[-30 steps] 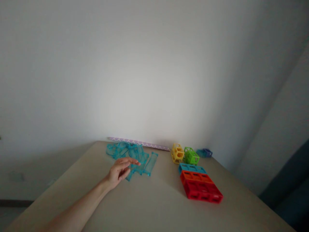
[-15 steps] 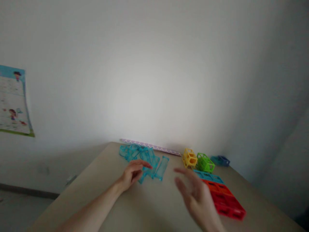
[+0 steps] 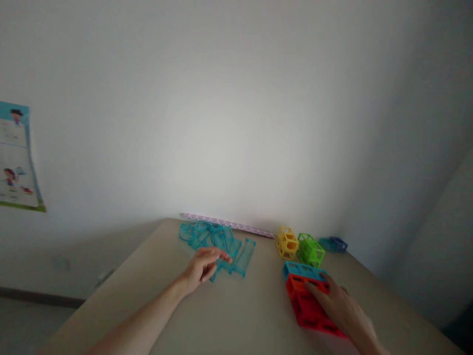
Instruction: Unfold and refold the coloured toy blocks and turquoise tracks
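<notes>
My right hand [image 3: 335,300] grips a flat block of joined plastic frames, with a blue row [image 3: 303,270], an orange row [image 3: 301,285] and a red section [image 3: 308,310]. Its thumb lies over the top, while its far fingers are partly hidden. On the table, my left hand [image 3: 207,265] rests with fingers bent and thumb apart, holding nothing. Just beyond it lies a loose pile of clear blue plastic pieces [image 3: 218,239]. One clear blue rectangular piece [image 3: 244,257] sits at the pile's right side.
Behind the block stand a yellow frame block [image 3: 287,244] and a green frame block [image 3: 310,250]. Dark blue pieces [image 3: 337,244] lie farther right. A long purple patterned strip [image 3: 229,226] runs along the wall at the table's [image 3: 236,315] back edge. A poster [image 3: 16,158] hangs at left.
My right hand has come down to the right onto the coloured frame block, which has shifted left. My left hand has stayed in place. The view has turned slightly.
</notes>
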Demonstrator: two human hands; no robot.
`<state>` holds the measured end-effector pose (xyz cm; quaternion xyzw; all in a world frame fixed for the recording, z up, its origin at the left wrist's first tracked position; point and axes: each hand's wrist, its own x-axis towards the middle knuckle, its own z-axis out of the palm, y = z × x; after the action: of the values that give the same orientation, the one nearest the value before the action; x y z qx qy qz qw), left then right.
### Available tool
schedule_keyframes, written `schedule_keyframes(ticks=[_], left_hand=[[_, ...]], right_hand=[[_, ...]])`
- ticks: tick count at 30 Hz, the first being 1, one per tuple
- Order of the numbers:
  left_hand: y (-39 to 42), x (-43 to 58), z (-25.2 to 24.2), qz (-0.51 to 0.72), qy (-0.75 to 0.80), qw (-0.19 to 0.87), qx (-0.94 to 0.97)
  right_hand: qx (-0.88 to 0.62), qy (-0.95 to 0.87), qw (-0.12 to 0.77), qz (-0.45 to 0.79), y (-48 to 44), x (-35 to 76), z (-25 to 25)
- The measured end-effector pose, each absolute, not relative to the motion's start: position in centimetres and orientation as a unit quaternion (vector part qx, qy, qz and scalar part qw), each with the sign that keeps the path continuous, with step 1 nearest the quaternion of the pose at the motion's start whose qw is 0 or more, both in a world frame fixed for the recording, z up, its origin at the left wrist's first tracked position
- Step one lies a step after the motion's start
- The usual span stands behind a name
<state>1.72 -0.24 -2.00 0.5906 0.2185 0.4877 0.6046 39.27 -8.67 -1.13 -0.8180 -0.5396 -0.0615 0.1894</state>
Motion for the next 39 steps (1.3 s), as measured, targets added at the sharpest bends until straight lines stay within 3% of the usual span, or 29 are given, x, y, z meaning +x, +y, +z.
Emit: schedule_keyframes(ticks=[4, 9, 13, 17, 22, 25, 27, 39], left_hand=[[-1.7, 2.8, -1.9, 0.361, 0.262, 0.607, 0.658], [-3.6, 4.4, -2.6, 0.268, 0.230, 0.656, 0.667], [-4.5, 4.9, -1.9, 0.446, 0.186, 0.588, 0.649], [-3.6, 4.0, -0.8, 0.627, 0.176, 0.558, 0.514], [-1.4, 2.0, -1.1, 0.664, 0.176, 0.593, 0.420], [-1.2, 1.7, -1.5, 0.634, 0.159, 0.605, 0.455], [-1.5, 1.8, -1.7, 0.613, 0.154, 0.610, 0.478], [-1.6, 1.4, -1.9, 0.616, 0.210, 0.595, 0.471]], right_hand=[[-0.823, -0.537, 0.184, -0.014, -10.2, 34.9, -0.3], [-0.764, -0.566, 0.308, -0.012, -11.0, 28.8, -0.3], [-0.668, -0.589, 0.455, -0.024, -10.1, 23.6, 0.3], [-0.543, -0.632, 0.552, -0.026, -8.0, 19.4, 1.7], [-0.446, -0.587, 0.653, 0.176, -5.3, 17.7, 0.9], [-0.397, -0.539, 0.651, 0.359, -4.5, 17.9, -0.5], [-0.381, -0.511, 0.650, 0.415, -4.5, 18.1, -1.1], [-0.342, -0.491, 0.660, 0.455, -4.9, 17.8, -1.0]])
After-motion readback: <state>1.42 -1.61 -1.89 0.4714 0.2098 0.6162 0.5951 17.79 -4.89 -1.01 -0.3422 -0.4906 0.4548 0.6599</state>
